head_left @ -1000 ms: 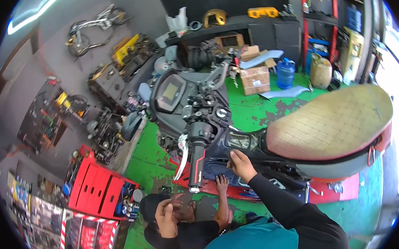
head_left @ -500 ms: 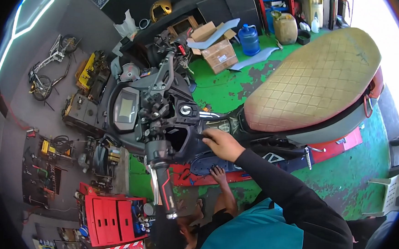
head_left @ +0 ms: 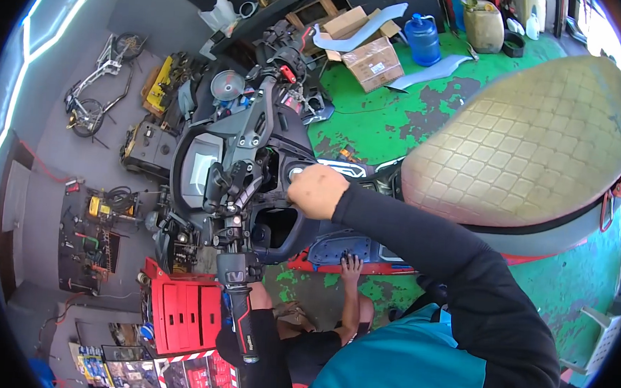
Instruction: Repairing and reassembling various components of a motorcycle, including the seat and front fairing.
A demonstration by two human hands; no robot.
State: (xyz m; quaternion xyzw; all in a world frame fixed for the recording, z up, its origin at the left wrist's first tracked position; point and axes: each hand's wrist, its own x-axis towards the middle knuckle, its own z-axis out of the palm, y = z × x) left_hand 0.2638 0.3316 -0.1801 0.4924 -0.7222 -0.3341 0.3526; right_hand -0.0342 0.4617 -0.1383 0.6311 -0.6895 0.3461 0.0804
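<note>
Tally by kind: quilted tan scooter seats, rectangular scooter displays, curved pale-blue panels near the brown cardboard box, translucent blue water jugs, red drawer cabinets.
Quilted seat: 1
Display: 1
Curved panels: 2
Water jug: 1
Drawer cabinet: 1
Total: 6

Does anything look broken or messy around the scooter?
Yes, a bit. Beyond the scooter, the green floor looks damaged, its paint worn away in grey patches. A loose, pale curved panel lies there too, beside the blue jug.
</note>
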